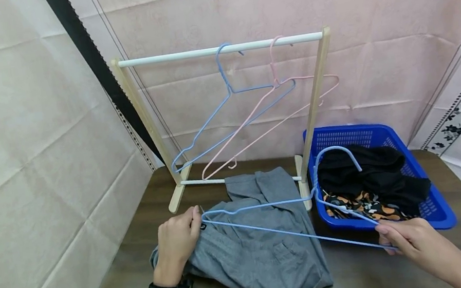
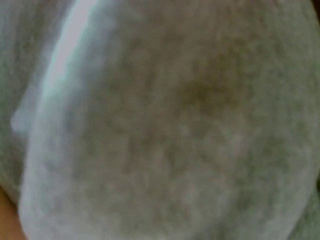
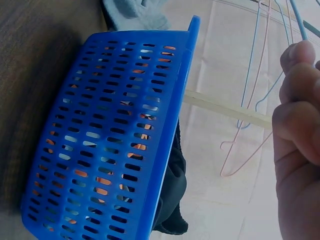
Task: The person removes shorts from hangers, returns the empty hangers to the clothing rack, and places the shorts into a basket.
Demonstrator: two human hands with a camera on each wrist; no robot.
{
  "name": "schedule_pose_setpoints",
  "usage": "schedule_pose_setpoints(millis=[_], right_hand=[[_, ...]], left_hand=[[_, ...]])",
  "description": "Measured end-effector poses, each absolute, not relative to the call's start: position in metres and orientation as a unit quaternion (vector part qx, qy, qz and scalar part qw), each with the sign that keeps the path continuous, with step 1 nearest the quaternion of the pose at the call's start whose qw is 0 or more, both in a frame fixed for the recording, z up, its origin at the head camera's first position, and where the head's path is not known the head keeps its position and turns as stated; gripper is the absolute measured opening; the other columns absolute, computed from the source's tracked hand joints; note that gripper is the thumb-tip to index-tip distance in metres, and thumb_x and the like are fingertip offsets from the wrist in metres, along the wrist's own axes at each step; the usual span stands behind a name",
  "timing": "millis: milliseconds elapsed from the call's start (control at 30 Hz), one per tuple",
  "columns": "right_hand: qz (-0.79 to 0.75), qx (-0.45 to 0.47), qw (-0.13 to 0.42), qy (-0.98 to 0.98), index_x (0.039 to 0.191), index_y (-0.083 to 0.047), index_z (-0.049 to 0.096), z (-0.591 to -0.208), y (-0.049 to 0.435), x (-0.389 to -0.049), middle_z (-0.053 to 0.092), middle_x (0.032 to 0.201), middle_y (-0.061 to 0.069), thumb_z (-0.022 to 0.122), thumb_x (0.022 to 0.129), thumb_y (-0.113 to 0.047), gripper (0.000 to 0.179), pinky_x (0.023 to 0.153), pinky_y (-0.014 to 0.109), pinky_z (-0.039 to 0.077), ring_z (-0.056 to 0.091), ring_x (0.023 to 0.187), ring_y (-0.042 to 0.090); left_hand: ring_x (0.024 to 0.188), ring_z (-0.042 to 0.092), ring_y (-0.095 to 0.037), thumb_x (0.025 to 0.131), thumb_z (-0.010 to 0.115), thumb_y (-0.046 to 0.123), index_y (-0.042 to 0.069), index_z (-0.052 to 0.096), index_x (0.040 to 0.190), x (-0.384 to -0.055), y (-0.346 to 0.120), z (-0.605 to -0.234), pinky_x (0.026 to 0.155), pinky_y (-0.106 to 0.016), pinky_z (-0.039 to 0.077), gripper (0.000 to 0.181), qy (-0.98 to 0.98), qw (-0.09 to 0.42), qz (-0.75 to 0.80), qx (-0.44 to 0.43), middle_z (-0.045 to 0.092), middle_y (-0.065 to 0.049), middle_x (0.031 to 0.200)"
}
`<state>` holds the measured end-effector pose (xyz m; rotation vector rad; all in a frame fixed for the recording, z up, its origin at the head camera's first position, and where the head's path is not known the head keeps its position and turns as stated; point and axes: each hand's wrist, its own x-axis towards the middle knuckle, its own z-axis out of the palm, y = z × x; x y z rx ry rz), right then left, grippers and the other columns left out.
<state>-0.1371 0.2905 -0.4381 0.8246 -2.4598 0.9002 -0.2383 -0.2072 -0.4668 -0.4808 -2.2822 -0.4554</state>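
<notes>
A blue clothes hanger (image 1: 269, 229) is stretched between both hands above a grey garment (image 1: 255, 253) on the table. My right hand (image 1: 412, 239) grips the hanger's right end, its hook rising over the basket. In the right wrist view the curled fingers (image 3: 300, 90) hold the blue wire. My left hand (image 1: 180, 239) pinches the garment's left edge, close by the hanger's left end and a small dark label. Blurred grey cloth (image 2: 165, 130) fills the left wrist view, hiding that hand's fingertips.
Behind the garment stands a small rack (image 1: 169, 57) with a blue hanger (image 1: 209, 117) and a pink hanger (image 1: 252, 111) on its bar. A blue basket (image 1: 441, 212) at the right contains black cloth (image 1: 367, 169) and patterned cloth (image 1: 363, 204). Pale fabric walls (image 1: 52, 164) surround the table.
</notes>
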Motion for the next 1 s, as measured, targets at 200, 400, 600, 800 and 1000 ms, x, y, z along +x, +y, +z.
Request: schedule_pose_setpoints(millis=[200, 400, 600, 800, 1000], right_hand=[[0.317, 0.301, 0.2, -0.877, 0.077, -0.027, 0.057, -0.441, 0.29, -0.137, 0.046, 0.073, -0.027, 0.058, 0.103, 0.009, 0.044, 0.056, 0.013, 0.035, 0.043, 0.061, -0.012], [0.324, 0.297, 0.178, -0.88, 0.078, -0.031, 0.053, -0.443, 0.288, -0.136, 0.044, 0.072, -0.028, 0.058, 0.102, 0.011, 0.049, 0.057, 0.015, 0.035, 0.043, 0.06, -0.01], [0.321, 0.298, 0.174, -0.882, 0.078, -0.031, 0.055, -0.444, 0.289, -0.137, 0.045, 0.071, -0.028, 0.057, 0.103, 0.01, 0.048, 0.057, 0.015, 0.035, 0.044, 0.061, -0.01], [0.315, 0.275, 0.14, -0.898, 0.078, -0.03, 0.057, -0.445, 0.291, -0.141, 0.047, 0.072, -0.028, 0.056, 0.106, 0.004, 0.045, 0.058, 0.016, 0.037, 0.047, 0.062, -0.009], [0.317, 0.293, 0.153, -0.889, 0.078, -0.031, 0.058, -0.446, 0.288, -0.143, 0.048, 0.072, -0.028, 0.056, 0.105, 0.007, 0.046, 0.058, 0.014, 0.037, 0.046, 0.062, -0.009]], left_hand=[[0.046, 0.032, -0.01, 0.104, 0.067, 0.024, 0.016, 0.061, 0.079, -0.234, -0.201, -0.476, 0.045, -0.029, 0.024, 0.027, -0.945, 0.24, -0.165, -0.147, 0.034, 0.008, 0.057], [0.049, 0.041, -0.013, 0.107, 0.064, 0.031, 0.017, 0.06, 0.083, -0.231, -0.201, -0.494, 0.048, -0.032, 0.033, 0.028, -0.975, 0.1, -0.154, -0.126, 0.043, 0.003, 0.06], [0.051, 0.044, -0.011, 0.106, 0.066, 0.032, 0.017, 0.064, 0.097, -0.228, -0.205, -0.497, 0.05, -0.032, 0.037, 0.018, -0.974, 0.063, -0.185, -0.113, 0.051, 0.003, 0.068], [0.072, 0.063, -0.015, 0.105, 0.068, 0.027, 0.013, 0.071, 0.114, -0.228, -0.204, -0.48, 0.062, -0.036, 0.051, 0.017, -0.961, 0.139, -0.202, -0.131, 0.069, -0.002, 0.097], [0.101, 0.073, -0.024, 0.113, 0.051, 0.029, 0.015, 0.073, 0.121, -0.22, -0.197, -0.45, 0.081, -0.048, 0.059, 0.027, -0.931, 0.222, -0.232, -0.176, 0.074, -0.003, 0.113]])
